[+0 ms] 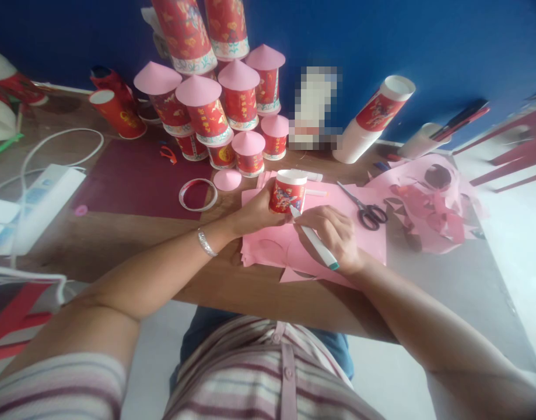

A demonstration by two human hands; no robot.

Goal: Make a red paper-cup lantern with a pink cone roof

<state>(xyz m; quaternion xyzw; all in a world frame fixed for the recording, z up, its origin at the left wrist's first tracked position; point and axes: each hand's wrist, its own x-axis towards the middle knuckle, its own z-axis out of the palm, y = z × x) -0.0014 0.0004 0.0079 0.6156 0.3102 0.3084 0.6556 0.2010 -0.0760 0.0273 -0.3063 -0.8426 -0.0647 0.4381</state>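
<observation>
My left hand is closed around a small red patterned paper cup, which stands upside down on a pink paper sheet. My right hand grips a white pen with a green end; its tip touches the cup's lower edge on the paper. A silver bracelet sits on my left wrist.
Several red cups with pink cone lids stand stacked behind. Black-handled scissors lie on the pink sheet to the right, beside pink paper scraps. A tape ring and a pink cone lie left. A white power strip sits far left.
</observation>
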